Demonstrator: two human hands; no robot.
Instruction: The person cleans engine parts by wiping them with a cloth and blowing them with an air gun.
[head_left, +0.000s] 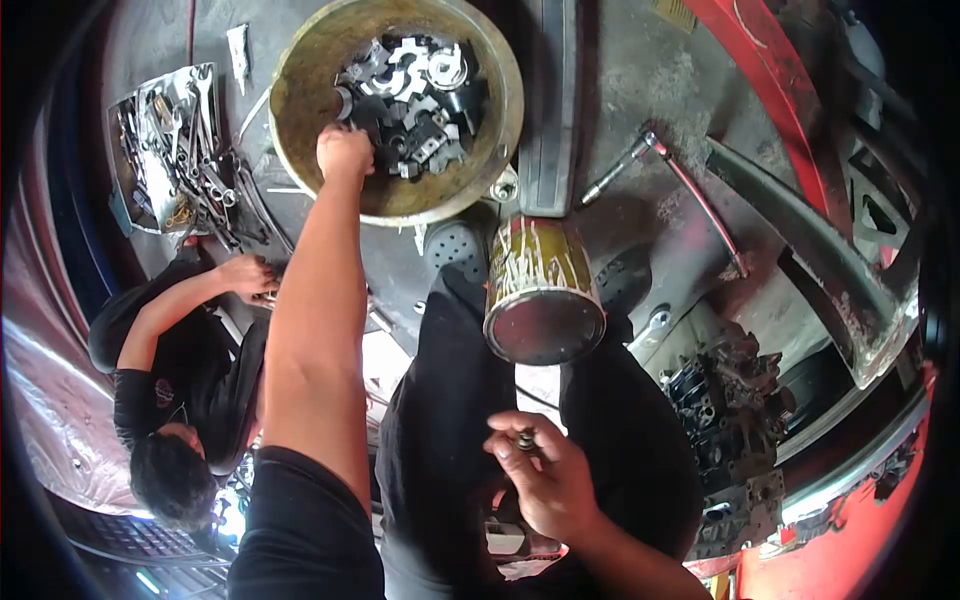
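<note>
A wide, dull yellow basin (283, 130) stands on the floor, with a pile of dark and shiny metal engine parts (425, 100) in it. Over its near-left side reaches my left hand (345, 152), fingers curled down at the left edge of the pile. A curved metal piece (343, 102) shows just beyond the fingers, but I cannot tell whether they grip it. Close to my body, my right hand (545, 470) pinches a small, brass-coloured cylindrical metal part (526, 439) between thumb and fingers. Between my knees is a paint-streaked can (545, 265).
At left, a metal tray (120, 185) holds several wrenches. A co-worker (190, 400) crouches below it, hands close together. A ratchet wrench (695, 195) lies on the floor to the right, above an engine block (725, 400). A long black case (547, 110) lies beside the basin.
</note>
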